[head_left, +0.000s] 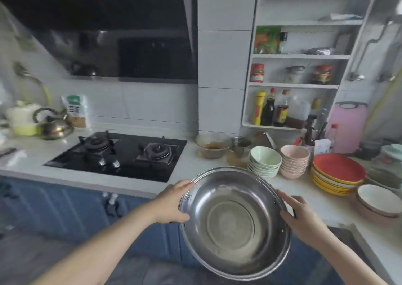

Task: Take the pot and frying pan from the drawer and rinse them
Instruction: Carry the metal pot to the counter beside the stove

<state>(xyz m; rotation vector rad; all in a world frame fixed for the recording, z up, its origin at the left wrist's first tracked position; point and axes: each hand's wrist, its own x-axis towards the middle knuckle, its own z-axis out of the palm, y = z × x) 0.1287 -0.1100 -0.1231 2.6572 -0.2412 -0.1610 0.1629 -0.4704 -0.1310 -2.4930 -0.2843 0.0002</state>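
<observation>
I hold a round stainless steel pot (235, 222) in the air in front of the blue lower cabinets, tilted so its empty inside faces me. My left hand (174, 202) grips its left rim and my right hand (302, 214) grips its right rim at a small dark handle. No frying pan shows in this view. The sink is only partly visible at the right edge, and the drawer cannot be made out.
A black two-burner gas hob (121, 154) lies in the white counter (189, 171). Stacks of green bowls (264, 161), pink bowls (294, 162) and red-and-yellow plates (337, 174) crowd the counter's right side. A kettle (53, 123) stands far left. A shelf with bottles (289, 108) is behind.
</observation>
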